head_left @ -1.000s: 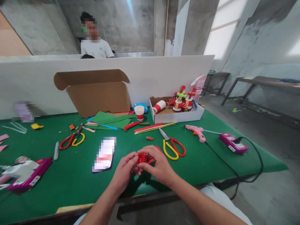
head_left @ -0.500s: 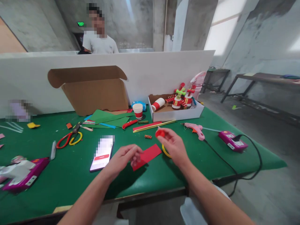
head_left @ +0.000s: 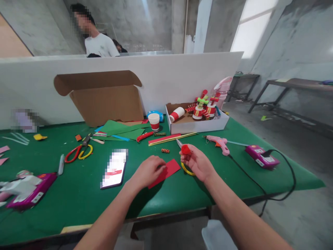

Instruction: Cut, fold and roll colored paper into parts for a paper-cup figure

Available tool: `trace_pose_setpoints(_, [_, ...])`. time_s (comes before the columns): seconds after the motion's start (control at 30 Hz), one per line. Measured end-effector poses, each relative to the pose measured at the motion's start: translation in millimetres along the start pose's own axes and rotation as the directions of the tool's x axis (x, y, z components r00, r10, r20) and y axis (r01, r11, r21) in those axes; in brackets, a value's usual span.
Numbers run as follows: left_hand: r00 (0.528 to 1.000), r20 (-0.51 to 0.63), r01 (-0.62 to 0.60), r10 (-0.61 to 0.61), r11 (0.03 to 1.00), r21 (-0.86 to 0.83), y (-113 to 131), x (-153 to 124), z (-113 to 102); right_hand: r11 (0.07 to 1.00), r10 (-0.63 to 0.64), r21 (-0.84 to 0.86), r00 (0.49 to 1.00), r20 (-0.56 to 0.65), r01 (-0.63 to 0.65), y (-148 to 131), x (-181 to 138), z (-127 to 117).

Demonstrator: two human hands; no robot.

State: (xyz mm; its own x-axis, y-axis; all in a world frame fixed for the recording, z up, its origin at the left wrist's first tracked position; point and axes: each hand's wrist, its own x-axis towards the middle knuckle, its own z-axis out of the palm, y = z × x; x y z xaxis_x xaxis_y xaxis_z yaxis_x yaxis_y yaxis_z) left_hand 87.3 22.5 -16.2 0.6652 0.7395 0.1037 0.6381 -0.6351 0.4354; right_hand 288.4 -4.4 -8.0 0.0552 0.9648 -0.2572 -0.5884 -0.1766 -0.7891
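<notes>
Two bare hands at work by the flat red paper (head_left: 170, 169) on the green table (head_left: 88, 205). Right hand (head_left: 197, 161) up off the right end of the paper, with fingertips closed on a small red piece (head_left: 185, 149). Left hand (head_left: 150, 171) over the left part of the paper, with bent fingers close together; cannot tell about a pinch or just a light touch. Looks like a step of holding the red piece and tending to the paper. To lift the paper, needs a pinch at one edge, plus a soft hold on the red piece so as not to squash it.

Hard to see: left fingertips, tucked under the hand; the bit of paper below; most of the scissors (head_left: 179, 143), right of the paper and behind the right hand. To the left of the paper, a phone (head_left: 114, 170) with a blurred screen. Too small to tell: the full shape of the red piece.
</notes>
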Motion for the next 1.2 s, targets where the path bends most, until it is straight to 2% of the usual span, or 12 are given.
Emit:
trace_pose_setpoints(0.17, [1.000, -0.009, -0.024, 0.025, 0.993, 0.111, 14.1, -3.6, 13.2, 0.994, 0.111, -0.026, 0.994, 0.020, -0.110, 3.4, -0.6, 5.4])
trace_pose_setpoints(0.3, [0.996, -0.053, 0.084, -0.074, 0.971, 0.222, 0.4, -5.5, 10.6, 0.990, 0.135, -0.046, 0.989, 0.059, -0.132, 8.2, -1.0, 9.2])
trace_pose_setpoints(0.53, [0.988, -0.094, 0.137, -0.121, 0.971, 0.198, -21.8, -11.2, -0.9, 0.990, 0.099, -0.103, 0.993, 0.061, -0.093, 11.6, 0.8, 8.1])
trace_pose_setpoints(0.63, [0.991, -0.039, 0.131, -0.126, 0.973, 0.191, -25.5, -15.4, -8.0, 0.991, 0.021, -0.134, 0.998, 0.066, -0.012, 8.9, 3.5, 5.8])
trace_pose_setpoints(0.7, [0.995, 0.018, 0.094, -0.099, 0.981, 0.169, -25.5, -19.6, -9.2, 0.982, -0.108, -0.156, 0.994, 0.018, 0.109, 2.9, 6.7, 1.5])
trace_pose_setpoints(0.83, [0.994, 0.108, 0.020, -0.035, 0.990, 0.140, -19.4, -26.6, -2.5, 0.931, -0.356, -0.166, 0.908, -0.221, 0.325, -15.3, 13.1, -11.9])
trace_pose_setpoints(0.9, [0.988, 0.152, -0.023, 0.003, 0.992, 0.128, -15.9, -27.7, 0.8, 0.923, -0.382, -0.167, 0.875, -0.299, 0.346, -20.2, 14.0, -16.1])
trace_pose_setpoints(0.93, [0.986, 0.164, -0.041, 0.021, 0.992, 0.119, -14.7, -27.8, 1.4, 0.925, -0.376, -0.182, 0.877, -0.299, 0.334, -20.0, 13.4, -16.4])
trace_pose_setpoints(1.0, [0.989, 0.146, -0.038, 0.022, 0.993, 0.112, -13.0, -27.8, 0.5, 0.924, -0.342, -0.253, 0.915, -0.215, 0.286, -13.7, 10.2, -13.3])
trace_pose_setpoints(1.1, [1.000, -0.005, 0.021, -0.021, 0.997, 0.070, -8.8, -29.2, -3.2, 0.844, -0.262, -0.470, 0.963, 0.057, 0.257, 6.1, 1.9, -2.5])
trace_pose_setpoints(1.17, [0.987, -0.153, 0.048, -0.054, 0.998, -0.044, -3.0, -31.3, -4.7, 0.676, -0.207, -0.655, 0.940, 0.270, 0.337, 20.7, -4.3, 5.1])
trace_pose_setpoints(1.2, [0.972, -0.221, 0.052, -0.077, 0.992, -0.115, 0.2, -32.6, -4.8, 0.546, -0.179, -0.740, 0.918, 0.355, 0.392, 27.3, -7.2, 8.5])
